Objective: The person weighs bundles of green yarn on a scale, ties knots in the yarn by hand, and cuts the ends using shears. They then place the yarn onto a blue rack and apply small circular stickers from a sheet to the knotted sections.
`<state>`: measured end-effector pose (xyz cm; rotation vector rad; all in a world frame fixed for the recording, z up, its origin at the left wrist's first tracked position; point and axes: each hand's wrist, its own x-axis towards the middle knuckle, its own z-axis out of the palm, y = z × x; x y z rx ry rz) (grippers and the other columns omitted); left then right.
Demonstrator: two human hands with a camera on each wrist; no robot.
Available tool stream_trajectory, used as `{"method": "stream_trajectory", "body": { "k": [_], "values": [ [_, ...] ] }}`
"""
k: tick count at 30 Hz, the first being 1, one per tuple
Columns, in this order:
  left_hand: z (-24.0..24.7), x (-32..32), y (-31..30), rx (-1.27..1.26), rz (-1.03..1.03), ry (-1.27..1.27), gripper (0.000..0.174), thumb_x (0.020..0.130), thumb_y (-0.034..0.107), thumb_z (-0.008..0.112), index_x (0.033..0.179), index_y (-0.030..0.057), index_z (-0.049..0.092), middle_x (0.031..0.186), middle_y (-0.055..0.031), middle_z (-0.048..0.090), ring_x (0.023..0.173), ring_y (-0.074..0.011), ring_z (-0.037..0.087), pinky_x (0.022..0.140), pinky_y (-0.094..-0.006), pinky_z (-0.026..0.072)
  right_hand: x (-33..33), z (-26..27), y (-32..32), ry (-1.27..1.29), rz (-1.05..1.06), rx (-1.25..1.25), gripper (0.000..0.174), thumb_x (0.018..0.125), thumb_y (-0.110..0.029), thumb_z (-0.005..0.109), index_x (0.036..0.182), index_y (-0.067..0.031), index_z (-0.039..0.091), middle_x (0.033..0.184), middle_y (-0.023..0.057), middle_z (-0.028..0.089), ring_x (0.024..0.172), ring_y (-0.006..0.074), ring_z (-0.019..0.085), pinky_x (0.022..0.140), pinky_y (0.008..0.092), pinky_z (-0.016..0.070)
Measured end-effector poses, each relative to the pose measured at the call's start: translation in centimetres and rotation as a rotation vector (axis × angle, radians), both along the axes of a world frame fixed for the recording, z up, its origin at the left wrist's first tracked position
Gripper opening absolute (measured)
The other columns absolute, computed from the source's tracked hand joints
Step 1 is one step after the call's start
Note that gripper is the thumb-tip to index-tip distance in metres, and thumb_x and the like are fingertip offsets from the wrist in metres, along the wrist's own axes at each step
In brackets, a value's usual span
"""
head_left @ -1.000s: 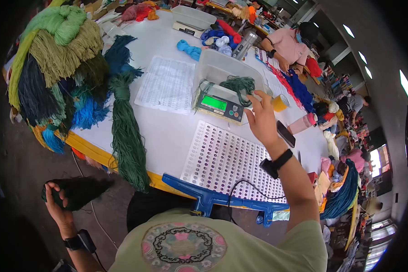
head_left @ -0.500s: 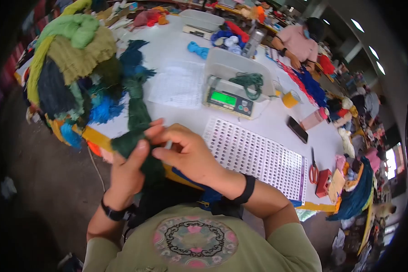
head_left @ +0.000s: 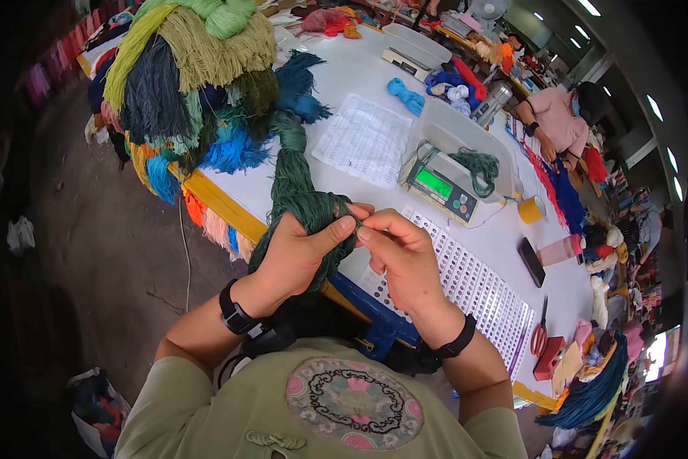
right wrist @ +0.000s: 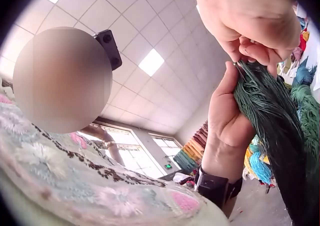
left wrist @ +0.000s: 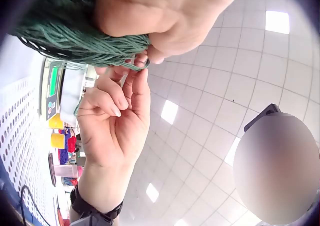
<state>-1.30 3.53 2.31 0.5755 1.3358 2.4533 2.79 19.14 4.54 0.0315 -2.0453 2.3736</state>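
A dark green thread hank lies in my left hand, which grips it with the thumb on top near the looped end. My right hand meets it there, thumb and forefinger pinching a strand at the hank's edge. In the left wrist view, the right hand's fingertips close on a small loop of green thread. The right wrist view shows the hank hanging down past the left palm. Another long green hank lies on the table just beyond, partly hidden behind the held one.
A digital scale with a clear plastic bin holds a green coil. In front lies a white perforated board. Printed sheets, a phone, scissors and yellow tape are about. Heaped yarn covers the left corner.
My left hand has come up from beside the table with the dark green hank. The right hand has left the scale and joined it at the hank. The head view has shifted.
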Motion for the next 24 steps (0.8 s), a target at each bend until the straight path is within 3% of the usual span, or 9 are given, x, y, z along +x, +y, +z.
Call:
{"method": "stream_trajectory", "body": {
  "k": [6,12,16,18,21,24],
  "values": [
    [-0.3,-0.2,0.0,0.094,0.000,-0.109,0.019,0.092,0.015,0.061,0.100,-0.0023,0.063,0.111,-0.0140,0.063,0.091,-0.0174,0.062,0.078,-0.0311,0.0516,-0.2,-0.2,-0.2,-0.018,-0.031,-0.065,0.005,0.090,-0.009,0.061,0.091,-0.0045,0.063,0.082,0.0009,0.059,0.057,0.0037,0.043,0.049,0.0186,0.0328],
    [-0.4,-0.5,-0.1,0.096,-0.020,-0.145,0.016,0.092,0.012,0.060,0.101,-0.0013,0.062,0.109,-0.0122,0.063,0.091,-0.0164,0.060,0.079,-0.0312,0.0510,-0.4,0.0,-0.2,-0.065,0.015,-0.086,0.009,0.093,-0.013,0.057,0.097,-0.0042,0.059,0.078,0.0024,0.057,0.056,0.0037,0.042,0.050,0.0185,0.0334],
    [-0.6,-0.7,-0.1,0.054,-0.015,-0.037,0.012,0.092,0.006,0.059,0.099,-0.0034,0.062,0.106,-0.0091,0.064,0.093,-0.0121,0.058,0.085,-0.0271,0.0467,-0.5,0.0,-0.2,-0.028,0.033,-0.010,0.009,0.095,-0.013,0.053,0.098,-0.0043,0.056,0.077,0.0021,0.057,0.056,0.0042,0.042,0.051,0.0192,0.0344],
    [-0.6,-0.8,-0.1,0.065,-0.017,-0.037,0.011,0.091,0.005,0.060,0.098,-0.0028,0.062,0.107,-0.0090,0.063,0.094,-0.0119,0.057,0.085,-0.0268,0.0463,-0.6,-0.2,-0.1,-0.076,0.068,-0.140,0.011,0.097,-0.014,0.049,0.098,-0.0046,0.054,0.076,0.0017,0.056,0.055,0.0051,0.043,0.051,0.0202,0.0346],
    [-0.7,-0.7,0.0,0.116,0.027,-0.070,0.010,0.091,0.005,0.060,0.098,-0.0022,0.060,0.109,-0.0091,0.062,0.095,-0.0119,0.057,0.086,-0.0264,0.0457,-0.7,0.4,-0.3,-0.076,0.044,-0.111,0.013,0.098,-0.015,0.046,0.097,-0.0045,0.053,0.072,0.0000,0.052,0.054,0.0059,0.042,0.050,0.0210,0.0337],
    [-0.9,-1.0,-0.2,0.078,0.004,-0.087,0.010,0.092,0.010,0.060,0.098,0.0018,0.059,0.112,-0.0098,0.060,0.096,-0.0162,0.058,0.086,-0.0327,0.0465,-1.0,0.8,-0.4,-0.144,0.027,-0.129,0.015,0.098,-0.018,0.047,0.095,-0.0050,0.053,0.069,-0.0011,0.049,0.054,0.0056,0.042,0.050,0.0211,0.0320]
  ]
}}
